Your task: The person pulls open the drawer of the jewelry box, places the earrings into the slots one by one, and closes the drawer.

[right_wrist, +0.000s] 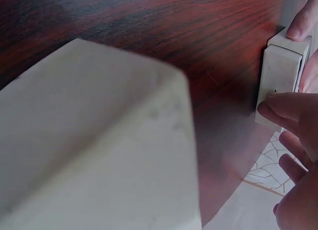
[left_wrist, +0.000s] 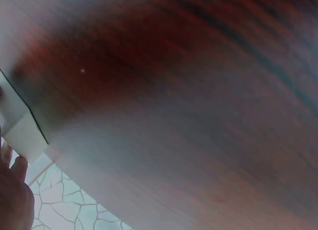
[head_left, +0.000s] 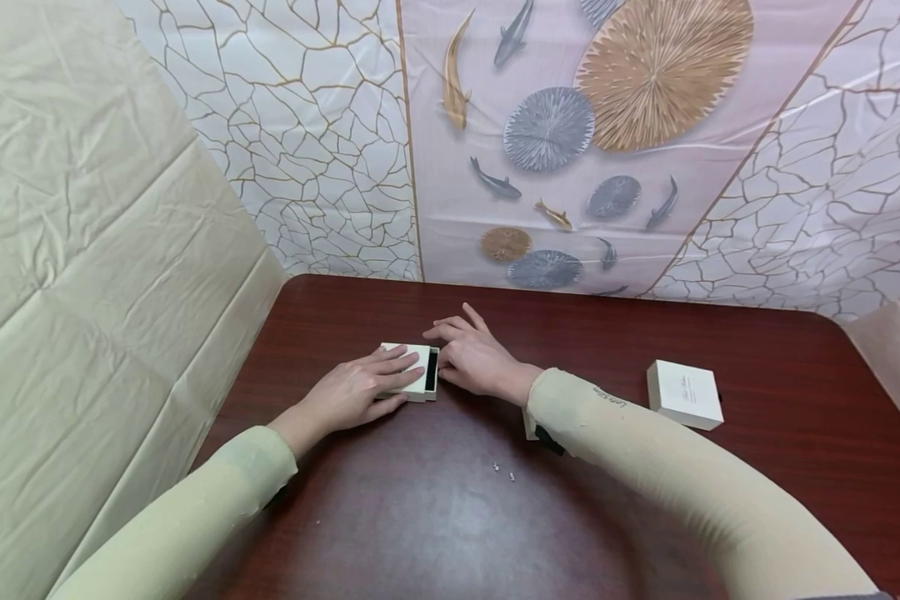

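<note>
In the head view a small white drawer box lies on the table with its inner drawer slid partly out to the right, showing a black strip of lining. My left hand rests across its top, fingers straight and spread. At the drawer's end is my right hand. In the right wrist view its thumb and fingertips come together at a small dark spot on the pale end face, pinching there. The left wrist view catches only the box's corner at the left edge.
Two tiny silvery pieces lie on the dark red table. A second white box with printed lettering stands at the right. Another pale box is mostly hidden under my right forearm. A patterned cloth hangs behind the table.
</note>
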`<state>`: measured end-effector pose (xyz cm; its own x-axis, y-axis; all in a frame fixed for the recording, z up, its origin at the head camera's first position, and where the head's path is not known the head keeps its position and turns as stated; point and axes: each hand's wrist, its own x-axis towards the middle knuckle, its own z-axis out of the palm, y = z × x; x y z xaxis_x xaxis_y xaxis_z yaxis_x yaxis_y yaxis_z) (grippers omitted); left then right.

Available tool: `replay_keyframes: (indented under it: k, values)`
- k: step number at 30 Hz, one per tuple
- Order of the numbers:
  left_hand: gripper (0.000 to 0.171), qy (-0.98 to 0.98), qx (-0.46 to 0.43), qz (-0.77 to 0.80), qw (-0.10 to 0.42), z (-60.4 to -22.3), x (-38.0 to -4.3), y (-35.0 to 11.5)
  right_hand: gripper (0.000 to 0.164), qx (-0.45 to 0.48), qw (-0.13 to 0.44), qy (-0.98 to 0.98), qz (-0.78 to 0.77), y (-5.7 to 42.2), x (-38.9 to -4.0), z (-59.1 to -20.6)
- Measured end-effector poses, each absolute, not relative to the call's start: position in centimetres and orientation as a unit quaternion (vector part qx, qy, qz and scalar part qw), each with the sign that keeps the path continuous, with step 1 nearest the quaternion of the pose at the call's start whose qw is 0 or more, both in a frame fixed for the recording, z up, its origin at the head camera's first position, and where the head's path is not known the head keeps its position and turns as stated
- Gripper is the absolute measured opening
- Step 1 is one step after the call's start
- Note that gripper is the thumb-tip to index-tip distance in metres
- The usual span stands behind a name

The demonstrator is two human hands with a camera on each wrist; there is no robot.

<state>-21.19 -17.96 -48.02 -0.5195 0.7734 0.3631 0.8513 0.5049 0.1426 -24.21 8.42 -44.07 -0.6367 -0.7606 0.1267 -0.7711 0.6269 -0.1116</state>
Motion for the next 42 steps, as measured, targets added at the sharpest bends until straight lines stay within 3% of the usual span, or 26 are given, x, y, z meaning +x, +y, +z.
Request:
replay_keyframes:
  k: [42]
  values:
    - [0.049,-0.856,-0.476,-0.153,0.129,-47.9,-21.1,-17.9,0.01,0.408,0.008,-0.909,0.079,6.9,-24.5,-44.1]
